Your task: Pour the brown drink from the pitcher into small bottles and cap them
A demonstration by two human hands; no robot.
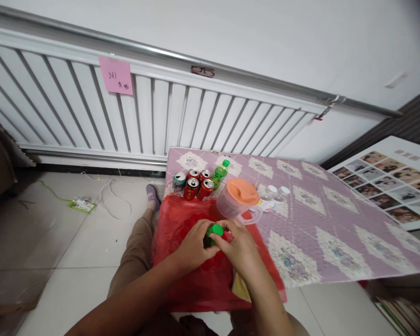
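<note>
Upright between my hands is a bottle with a green cap (216,229), above a red plastic sheet (175,289) spread at the table's near corner. My left hand (196,245) wraps round the bottle's left side. From the right, the fingers of my right hand (240,242) close on the bottle near its cap. Most of the bottle's body is hidden by my hands. Just beyond stands a clear plastic pitcher (227,201) with an orange lid (241,190). Several drink cans (191,187) and another green bottle (220,175) stand behind the red sheet.
Two small clear jars with white lids (283,192) stand right of the pitcher. A purple flowered cloth (301,224) covers the table. A white radiator (196,116) lines the wall behind. On the floor at left lie a green-and-white power strip (82,205) and cables.
</note>
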